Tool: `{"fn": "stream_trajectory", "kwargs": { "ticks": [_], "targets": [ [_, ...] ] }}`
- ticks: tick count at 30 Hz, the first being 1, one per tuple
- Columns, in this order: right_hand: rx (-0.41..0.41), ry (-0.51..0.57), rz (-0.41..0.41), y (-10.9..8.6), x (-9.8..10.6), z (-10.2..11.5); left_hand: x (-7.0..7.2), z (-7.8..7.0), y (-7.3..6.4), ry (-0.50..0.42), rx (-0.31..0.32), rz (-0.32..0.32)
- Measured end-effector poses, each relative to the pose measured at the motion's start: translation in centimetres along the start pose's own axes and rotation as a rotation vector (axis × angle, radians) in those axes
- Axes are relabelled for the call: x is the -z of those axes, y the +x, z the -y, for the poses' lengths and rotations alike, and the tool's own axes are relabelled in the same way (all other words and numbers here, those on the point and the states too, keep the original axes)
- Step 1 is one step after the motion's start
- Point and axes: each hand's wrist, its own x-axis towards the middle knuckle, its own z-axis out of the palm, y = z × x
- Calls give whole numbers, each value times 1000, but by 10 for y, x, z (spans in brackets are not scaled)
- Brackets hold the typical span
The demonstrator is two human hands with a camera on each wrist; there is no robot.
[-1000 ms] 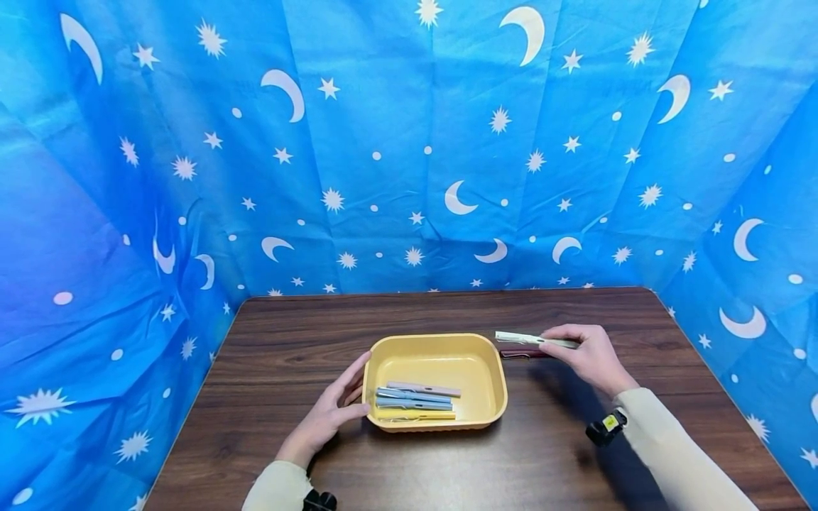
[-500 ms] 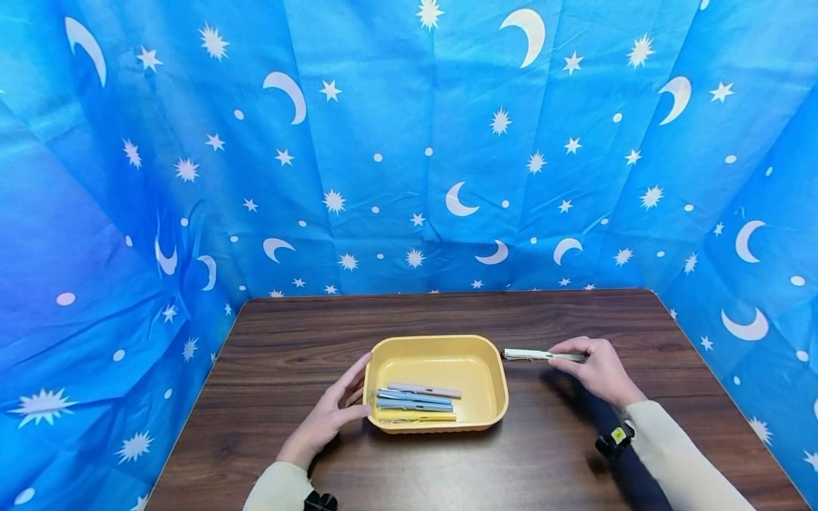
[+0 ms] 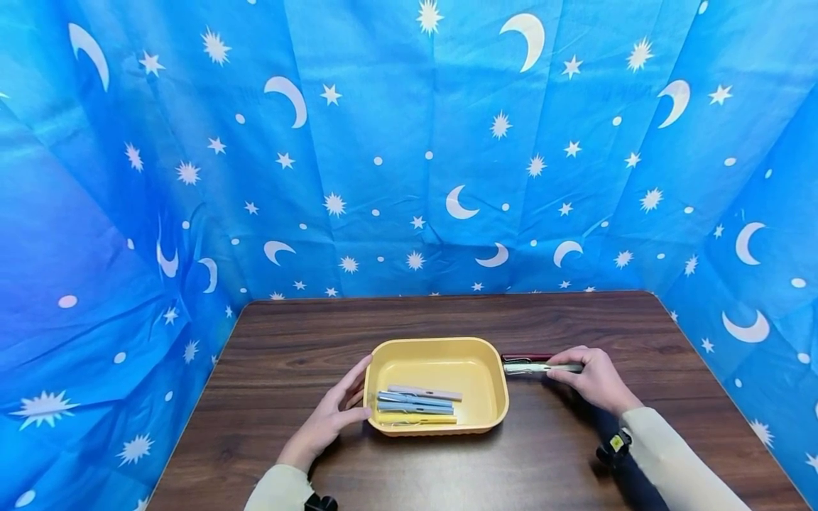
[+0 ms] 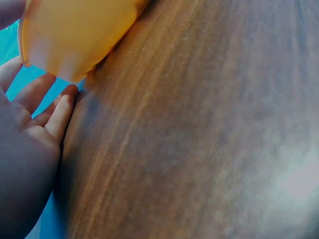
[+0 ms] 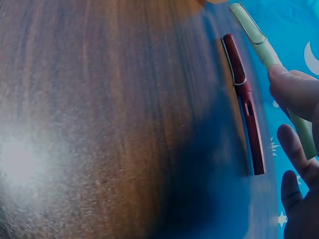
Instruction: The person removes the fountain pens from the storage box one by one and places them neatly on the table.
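Note:
My right hand (image 3: 596,381) pinches a pale green pen (image 3: 526,368) with a clip, its capped end pointing left toward the tray. On the table beside it lies a dark red pen (image 5: 250,117), apart from the hand in the right wrist view and partly behind the green pen in the head view. A yellow rectangular tray (image 3: 441,370) stands in front of me, its left end between the fingers and thumb of my left hand (image 3: 326,420). Those fingers lie fairly straight along the tray's outer wall. Inside the tray are a pink pen (image 3: 424,392), two blue pens (image 3: 415,407) and a yellow pen (image 3: 418,419).
The dark wooden table (image 3: 307,319) reaches back to a blue curtain (image 3: 396,142) with moons and stars, which also hangs at both sides. Small black devices sit at both wrists.
My right hand has come down and toward me with the green pen, which passed over the red pen and now lies in front of it. The left hand and tray stay put.

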Motion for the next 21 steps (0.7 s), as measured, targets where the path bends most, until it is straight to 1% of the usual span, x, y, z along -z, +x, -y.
{"fn": "stream_trajectory", "kwargs": {
  "ticks": [6,11,17,21],
  "targets": [
    [-7,-33,4,0,-3,-3,-1,1,-1,2,-1,-4],
    [13,-67,14,-1,-4,-5,-1,0,-2,6,13,-10],
    [74,-116,18,-1,-5,-7,-1,-1,-2,15,23,-11],
    [126,-141,22,0,-5,-7,0,-1,-1,13,6,-1]
  ]
}}
